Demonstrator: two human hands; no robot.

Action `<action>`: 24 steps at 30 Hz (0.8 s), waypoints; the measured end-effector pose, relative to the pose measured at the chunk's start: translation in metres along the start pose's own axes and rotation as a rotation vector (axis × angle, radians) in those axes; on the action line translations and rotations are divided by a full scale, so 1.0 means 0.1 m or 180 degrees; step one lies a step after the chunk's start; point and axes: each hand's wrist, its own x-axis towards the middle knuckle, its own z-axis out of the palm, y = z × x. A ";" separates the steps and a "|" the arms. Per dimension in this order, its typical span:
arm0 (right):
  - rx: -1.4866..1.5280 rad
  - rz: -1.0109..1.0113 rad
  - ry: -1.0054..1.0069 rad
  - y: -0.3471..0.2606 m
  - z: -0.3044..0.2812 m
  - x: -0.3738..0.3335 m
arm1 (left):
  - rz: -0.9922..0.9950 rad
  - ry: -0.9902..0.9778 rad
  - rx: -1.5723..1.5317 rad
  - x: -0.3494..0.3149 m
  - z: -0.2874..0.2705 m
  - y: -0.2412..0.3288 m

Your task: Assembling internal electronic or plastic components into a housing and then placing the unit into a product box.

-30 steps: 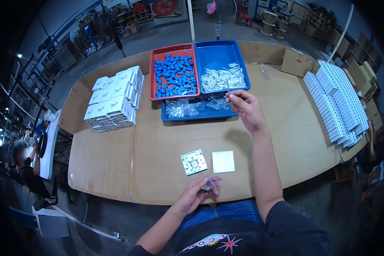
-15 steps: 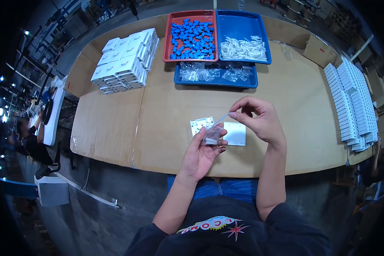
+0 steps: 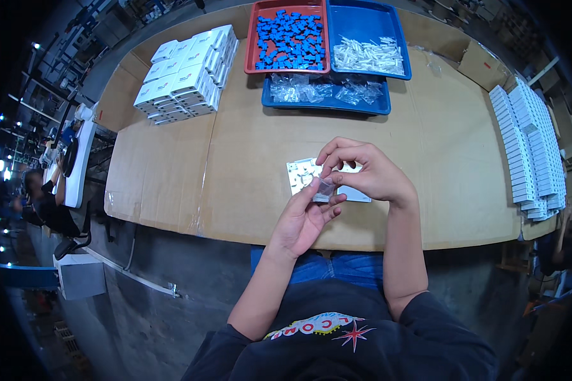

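Toward the bench's (image 3: 159, 165) near edge, the left hand (image 3: 300, 223) clamps a blurred bag (image 3: 325, 188); the right hand (image 3: 378, 176), grip unclear, part-hides a white plate (image 3: 357, 193).

I have the left hand (image 3: 302, 222) turned palm up, thumb (image 3: 307, 192) and half-curled fingers gripping from below. The left forearm (image 3: 264, 289) slants away beneath the grip, down and left. My right hand (image 3: 375, 174) arches over the grip's right side, fingertips bent toward that thumb; I can't tell whether they meet. The right forearm (image 3: 407, 251) drops steeply below it.
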 end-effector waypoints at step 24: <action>-0.0195 0.0521 0.0042 0.02 -0.08 -0.08 | 0.0972 0.0419 0.2186 -0.01 0.21 0.04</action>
